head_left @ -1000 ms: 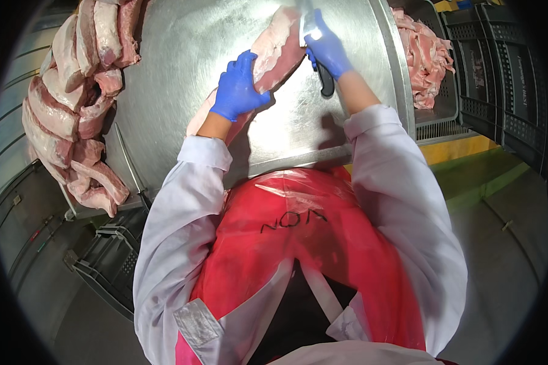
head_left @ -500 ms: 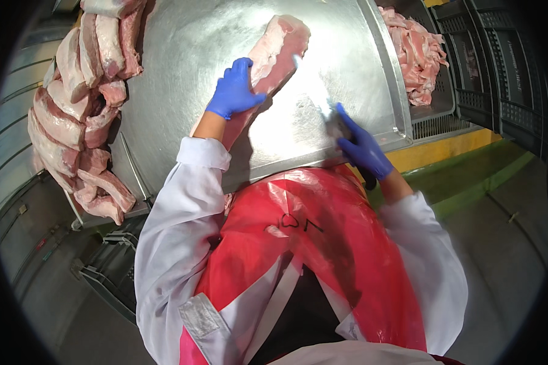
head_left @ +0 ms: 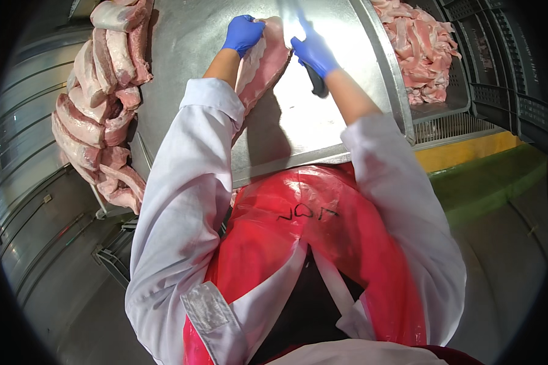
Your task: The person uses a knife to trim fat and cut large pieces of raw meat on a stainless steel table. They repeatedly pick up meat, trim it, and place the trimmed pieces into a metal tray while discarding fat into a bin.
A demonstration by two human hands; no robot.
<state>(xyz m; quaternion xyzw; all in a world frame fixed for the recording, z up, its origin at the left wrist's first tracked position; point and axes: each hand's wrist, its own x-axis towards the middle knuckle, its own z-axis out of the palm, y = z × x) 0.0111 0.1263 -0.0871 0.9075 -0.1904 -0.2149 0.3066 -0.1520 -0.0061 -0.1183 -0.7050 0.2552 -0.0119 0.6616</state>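
A long slab of raw meat [head_left: 263, 76], pink with a pale fatty strip, lies on the metal work table [head_left: 192, 55]. At its far end my left hand [head_left: 243, 34], in a blue glove, is closed on the slab's left edge. My right hand [head_left: 315, 53], also blue-gloved, is wrapped round a knife whose dark handle [head_left: 316, 82] sticks out below the fist. The blade points away from me and is washed out by glare and motion. This hand is just right of the slab's far end; whether the blade touches the meat I cannot tell.
A pile of thick meat pieces [head_left: 82, 118] lies along the table's left side. Beyond the table's raised right rim [head_left: 402, 112], a dark crate [head_left: 459, 91] holds pale pink meat strips [head_left: 417, 48]. More dark crates [head_left: 511, 73] stand farther right. My red apron [head_left: 298, 194] is against the near edge.
My left hand has moved along the slab to its far end. My right hand has swung up and left with the knife, to beside that end.
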